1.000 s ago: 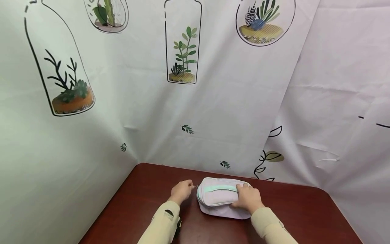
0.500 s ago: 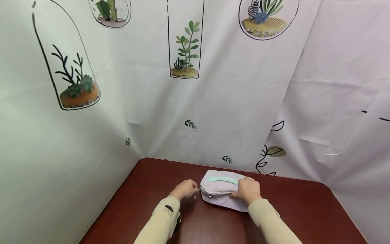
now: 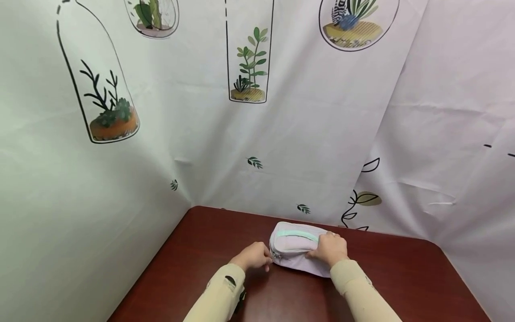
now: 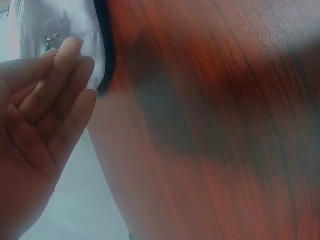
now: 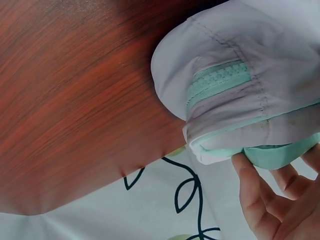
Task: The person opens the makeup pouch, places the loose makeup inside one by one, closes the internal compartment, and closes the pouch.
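A pale lavender pencil case [image 3: 296,243] with a mint handle strap lies on the table, its zip lid on top. At its left end, near the front corner, my left hand [image 3: 256,256] pinches a small metal zipper pull [image 4: 54,41] between thumb and index finger; the other fingers are loosely bent, and the fingertips partly cover the pull. My right hand [image 3: 331,248] grips the right end, thumb on the front side and fingers over the top by the strap. Mint zipper teeth [image 5: 220,77] show on the case's end in the right wrist view.
The case rests on a dark red-brown wooden table [image 3: 217,228] with rounded far corners. White fabric [image 3: 217,147] printed with plants in glass jars hangs behind the table and along its left side.
My left hand has moved right and closer, from pulling out at the left end round to the front corner. The right hand keeps its hold; the case has turned slightly.
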Demonstrator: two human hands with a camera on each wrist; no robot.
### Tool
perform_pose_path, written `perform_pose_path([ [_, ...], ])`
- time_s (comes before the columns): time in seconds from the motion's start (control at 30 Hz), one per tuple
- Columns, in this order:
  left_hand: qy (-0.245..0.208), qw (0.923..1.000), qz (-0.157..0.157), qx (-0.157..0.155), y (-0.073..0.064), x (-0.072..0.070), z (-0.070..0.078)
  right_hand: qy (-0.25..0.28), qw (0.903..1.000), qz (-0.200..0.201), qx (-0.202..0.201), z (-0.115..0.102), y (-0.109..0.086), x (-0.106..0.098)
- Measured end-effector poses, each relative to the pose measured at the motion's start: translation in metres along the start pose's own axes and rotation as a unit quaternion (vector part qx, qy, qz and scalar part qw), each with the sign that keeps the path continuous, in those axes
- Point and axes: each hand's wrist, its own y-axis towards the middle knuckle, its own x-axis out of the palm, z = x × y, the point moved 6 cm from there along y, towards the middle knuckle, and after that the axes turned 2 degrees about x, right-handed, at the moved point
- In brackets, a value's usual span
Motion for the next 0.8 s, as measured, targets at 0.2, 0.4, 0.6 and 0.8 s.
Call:
perform_pose_path([
  [0.2,-0.001,0.9999,-0.009,0.012,0.009,0.002,0.008,0.000,1.0000,0.003,-0.003,0.005,0.007,-0.001],
  [0.4,-0.006,0.9999,-0.005,0.008,0.014,0.004,0.010,0.002,1.0000,0.006,-0.001,0.006,0.011,-0.001],
  [0.6,0.010,0.9997,0.003,-0.023,0.012,0.003,0.003,0.054,0.9970,-0.054,-0.009,0.011,0.011,-0.001],
  [0.8,0.009,0.9956,0.049,-0.079,0.008,-0.010,-0.008,0.193,0.9697,-0.149,0.004,0.041,0.021,-0.007],
])
